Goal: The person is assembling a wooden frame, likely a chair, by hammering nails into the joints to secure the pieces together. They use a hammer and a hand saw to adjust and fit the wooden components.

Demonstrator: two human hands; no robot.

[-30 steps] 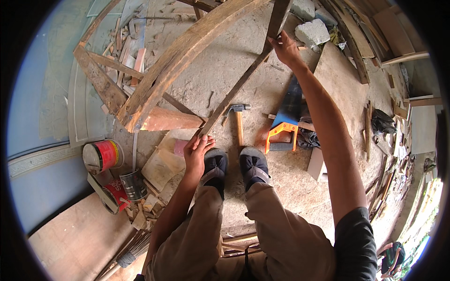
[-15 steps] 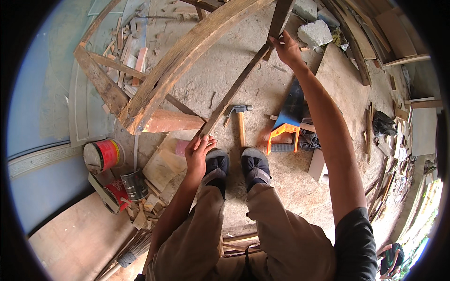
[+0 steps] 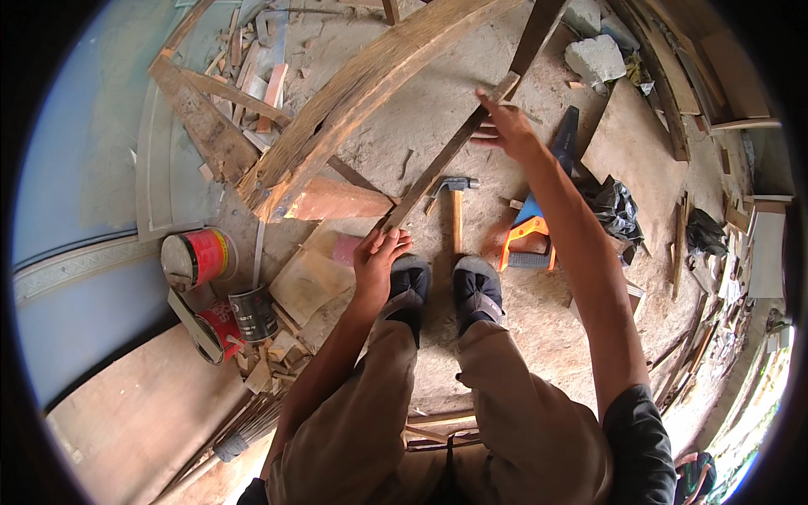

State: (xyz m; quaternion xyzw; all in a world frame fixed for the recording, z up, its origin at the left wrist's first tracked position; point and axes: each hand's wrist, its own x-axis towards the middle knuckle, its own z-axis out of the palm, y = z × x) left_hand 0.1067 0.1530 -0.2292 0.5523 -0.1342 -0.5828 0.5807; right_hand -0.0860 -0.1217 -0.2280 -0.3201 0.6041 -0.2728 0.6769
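My left hand [image 3: 383,257] is closed around the near end of a thin wooden strip [image 3: 450,153], beside the corner of a wooden frame. The strip slants away to the right, its far end meeting a darker upright leg [image 3: 537,38] of the frame. Close to that end is my right hand [image 3: 507,130], fingers stretched out and apart along the strip; whether they touch it is hard to tell. A thick curved timber [image 3: 362,93] and a short reddish beam [image 3: 341,200] belong to the frame. On the floor ahead of my shoes lies a claw hammer [image 3: 457,219].
An orange-handled handsaw [image 3: 527,240] lies under my right forearm, next to a black plastic bag [image 3: 616,206]. Paint cans [image 3: 198,257] stand at the left by a blue wall. Concrete chunks [image 3: 596,61], boards [image 3: 627,139] and wood scraps [image 3: 269,366] lie around.
My right hand has let go of the joint at the strip's far end and come slightly nearer, its fingers spreading. My left hand keeps its hold. The view has shifted a little.
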